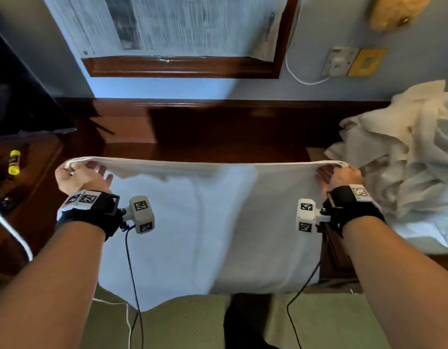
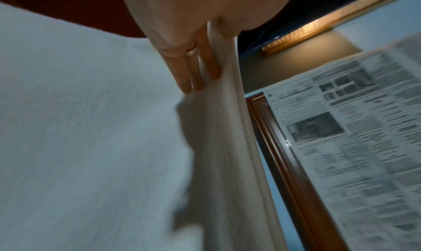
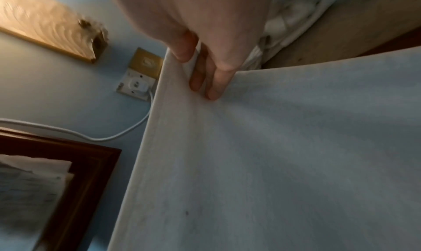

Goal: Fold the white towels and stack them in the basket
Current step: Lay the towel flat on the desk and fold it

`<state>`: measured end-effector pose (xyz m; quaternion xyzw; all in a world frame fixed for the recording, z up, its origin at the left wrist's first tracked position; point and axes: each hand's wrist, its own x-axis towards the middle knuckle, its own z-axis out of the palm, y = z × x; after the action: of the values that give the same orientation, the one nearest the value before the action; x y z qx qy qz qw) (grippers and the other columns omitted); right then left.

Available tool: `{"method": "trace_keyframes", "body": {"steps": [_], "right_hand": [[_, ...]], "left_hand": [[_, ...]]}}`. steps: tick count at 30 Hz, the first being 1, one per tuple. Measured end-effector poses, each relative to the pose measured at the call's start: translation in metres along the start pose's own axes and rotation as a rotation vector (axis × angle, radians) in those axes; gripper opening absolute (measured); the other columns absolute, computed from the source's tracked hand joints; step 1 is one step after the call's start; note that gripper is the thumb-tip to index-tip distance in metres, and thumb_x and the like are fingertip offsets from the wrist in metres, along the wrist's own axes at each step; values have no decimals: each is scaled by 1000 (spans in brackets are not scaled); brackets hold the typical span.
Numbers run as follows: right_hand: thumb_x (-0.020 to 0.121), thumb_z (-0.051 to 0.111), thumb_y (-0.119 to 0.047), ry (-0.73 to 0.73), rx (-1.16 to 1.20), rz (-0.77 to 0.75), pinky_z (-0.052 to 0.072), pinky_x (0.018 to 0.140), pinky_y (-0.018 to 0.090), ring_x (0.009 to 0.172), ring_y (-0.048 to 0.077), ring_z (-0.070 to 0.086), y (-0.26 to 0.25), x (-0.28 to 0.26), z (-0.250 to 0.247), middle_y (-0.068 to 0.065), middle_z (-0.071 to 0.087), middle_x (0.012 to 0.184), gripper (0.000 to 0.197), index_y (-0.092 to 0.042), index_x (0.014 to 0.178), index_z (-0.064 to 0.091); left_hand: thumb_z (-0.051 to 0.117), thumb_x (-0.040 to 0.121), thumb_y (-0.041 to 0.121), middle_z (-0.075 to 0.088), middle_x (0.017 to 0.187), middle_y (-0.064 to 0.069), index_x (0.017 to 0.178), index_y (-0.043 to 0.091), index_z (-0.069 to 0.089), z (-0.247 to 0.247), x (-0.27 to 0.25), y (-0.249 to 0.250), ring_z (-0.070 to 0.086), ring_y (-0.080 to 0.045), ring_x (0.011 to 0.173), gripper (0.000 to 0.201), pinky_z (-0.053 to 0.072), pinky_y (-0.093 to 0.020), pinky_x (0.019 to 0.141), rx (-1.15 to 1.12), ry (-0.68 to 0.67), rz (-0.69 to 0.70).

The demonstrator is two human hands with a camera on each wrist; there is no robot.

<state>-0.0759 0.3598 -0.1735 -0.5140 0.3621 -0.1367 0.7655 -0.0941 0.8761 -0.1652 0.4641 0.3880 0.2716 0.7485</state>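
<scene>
A white towel (image 1: 208, 222) hangs stretched between my two hands in front of me, its top edge taut and level, the rest draping down over my lap. My left hand (image 1: 79, 172) pinches the towel's top left corner; the left wrist view shows the thumb and fingers (image 2: 196, 69) clamped on the doubled towel edge (image 2: 227, 129). My right hand (image 1: 340, 173) pinches the top right corner, thumb in front and fingers (image 3: 212, 82) behind the towel (image 3: 296, 165). A heap of crumpled white towels (image 1: 404, 157) lies at the right. No basket is in view.
A dark wooden desk (image 1: 218, 132) stands beyond the towel against a blue wall. A wood-framed mirror covered with newspaper (image 1: 177, 28) hangs above it. A wall socket with a white cable (image 1: 338, 62) is at the right. A yellow tube (image 1: 14, 162) lies on the left surface.
</scene>
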Motion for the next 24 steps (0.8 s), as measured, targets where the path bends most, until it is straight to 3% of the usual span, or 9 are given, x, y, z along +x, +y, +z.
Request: {"method": "trace_keyframes", "body": {"steps": [5,8,10,12,13,15,18,21,24], "right_hand": [[97,39,-7,63,81,10,60,73,36,96,25,70,-4,74,73,14,68,113,39,-13,134,51],[90,59,-17,78,-180,-82,58,81,35,95,20,69,30,106,85,9,69,112,38,-30,125,55],[88,67,-24,51,-565,-111,52,91,34,101,21,64,69,106,71,6,66,118,51,-31,136,51],[92,66,-22,-107,-875,-87,43,100,31,117,23,57,112,92,46,8,60,130,56,-24,144,46],[94,65,-25,-224,-1075,-77,38,106,32,129,25,50,133,83,31,10,52,142,59,-24,148,42],[96,56,-45,-486,-1580,-94,22,119,41,149,27,21,168,59,1,8,18,163,71,-30,156,21],[92,35,-70,-644,-1954,-59,6,119,55,150,32,-16,193,40,-32,1,-27,161,83,-41,153,-14],[90,28,-75,-668,-1991,-50,4,118,59,147,36,-25,192,38,-27,2,-37,157,86,-40,150,-23],[88,28,-77,-660,-1990,-75,3,119,60,146,35,-27,186,62,-6,1,-39,156,88,-40,150,-21]], "left_hand": [[30,102,31,69,112,1,137,15,48,67,63,-14,73,-13,94,43,54,-42,94,93,-46,15],[52,99,22,70,117,2,129,28,54,90,76,-44,73,-14,96,31,57,-32,85,299,-147,83],[62,98,26,65,131,-6,143,26,48,85,78,-78,68,-18,107,48,52,-30,88,685,-261,129],[67,95,38,49,151,-9,154,26,37,54,70,-120,51,-27,133,68,41,-37,107,1191,-481,118],[67,92,48,34,161,-6,157,32,28,34,63,-141,35,-29,145,78,32,-44,116,1428,-618,78],[57,84,73,-1,169,4,157,48,5,-9,49,-173,2,-29,155,94,16,-58,121,1869,-821,64],[34,69,97,-37,158,16,142,63,-24,-44,34,-189,-16,-36,152,100,11,-71,115,2056,-929,39],[14,51,107,-35,159,17,136,66,-32,-38,44,-188,-11,-42,151,105,19,-72,111,2054,-940,81],[14,43,108,-31,161,15,130,68,-34,-6,73,-187,-9,-43,151,107,20,-71,112,2054,-960,118]]}}
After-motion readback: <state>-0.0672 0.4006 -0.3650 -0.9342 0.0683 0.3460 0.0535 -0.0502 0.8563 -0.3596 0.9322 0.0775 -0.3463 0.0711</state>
